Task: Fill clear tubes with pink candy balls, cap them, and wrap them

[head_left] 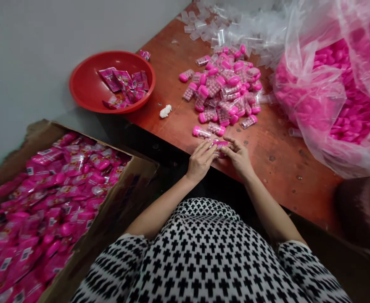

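Nearest, a top patterned with black crosses on white is seen. To the left, a cardboard box is heaped with glossy pink packages; to the right, a dark container is only partly shown. At the near edge of the wooden table, a small pink packet is held between both hands. Its left end is gripped under the fingers of the left hand, which are pressed close together, the thumb being hidden. Its right end is pinched by the right hand, with the thumb laid across it and the index finger bent beyond. Just past the packet, two pink-capped bottles are laid beside a pile of similar ones, filled with small balls. Farther left, a white lump and a red bowl holding pink wrappers are seen. Pink caps are contained in a translucent bag at right; clear tubes are scattered behind.
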Available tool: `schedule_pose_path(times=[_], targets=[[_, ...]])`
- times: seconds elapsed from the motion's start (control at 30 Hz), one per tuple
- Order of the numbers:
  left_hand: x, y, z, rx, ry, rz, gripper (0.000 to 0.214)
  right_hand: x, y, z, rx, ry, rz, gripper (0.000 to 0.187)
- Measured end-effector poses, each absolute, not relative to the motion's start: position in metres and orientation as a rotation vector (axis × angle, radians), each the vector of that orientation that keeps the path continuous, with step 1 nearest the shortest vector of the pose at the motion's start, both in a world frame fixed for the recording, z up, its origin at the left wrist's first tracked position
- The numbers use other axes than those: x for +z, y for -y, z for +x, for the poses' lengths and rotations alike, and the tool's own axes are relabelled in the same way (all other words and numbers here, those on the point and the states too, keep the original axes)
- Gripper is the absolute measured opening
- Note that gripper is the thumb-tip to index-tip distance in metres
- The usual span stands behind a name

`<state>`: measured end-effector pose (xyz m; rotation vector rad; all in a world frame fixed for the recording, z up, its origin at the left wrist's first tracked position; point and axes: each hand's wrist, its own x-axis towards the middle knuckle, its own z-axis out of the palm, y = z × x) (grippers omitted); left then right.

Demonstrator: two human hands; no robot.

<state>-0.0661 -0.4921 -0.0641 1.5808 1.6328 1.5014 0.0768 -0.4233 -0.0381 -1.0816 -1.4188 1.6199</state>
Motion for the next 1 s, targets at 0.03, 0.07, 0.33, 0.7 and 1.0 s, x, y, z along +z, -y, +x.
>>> schedule_pose_path(times=[0.03,0.07,0.33,0.7,1.0], targets=[[-0.059,0.494,-0.066,1.512,-1.59,1.442,0.038,-0.035,0.422,0.074,1.634,1.385,-1.072,0.047],[-0.055,0.496,-0.067,1.513,-1.542,1.27,0.045,-0.032,0.421,0.072,1.642,1.37,-1.059,0.046],[-0.04,0.511,-0.08,1.325,-1.112,0.366,0.04,-0.025,0.421,0.059,1.77,1.805,-0.965,0.046],[-0.036,0.525,-0.093,1.459,-1.297,0.166,0.037,-0.009,0.373,0.0,0.101,2.964,-1.016,0.032],[-0.039,0.519,-0.107,1.574,-1.219,-0.015,0.041,-0.008,0.388,0.022,0.787,2.438,-1.132,0.033]])
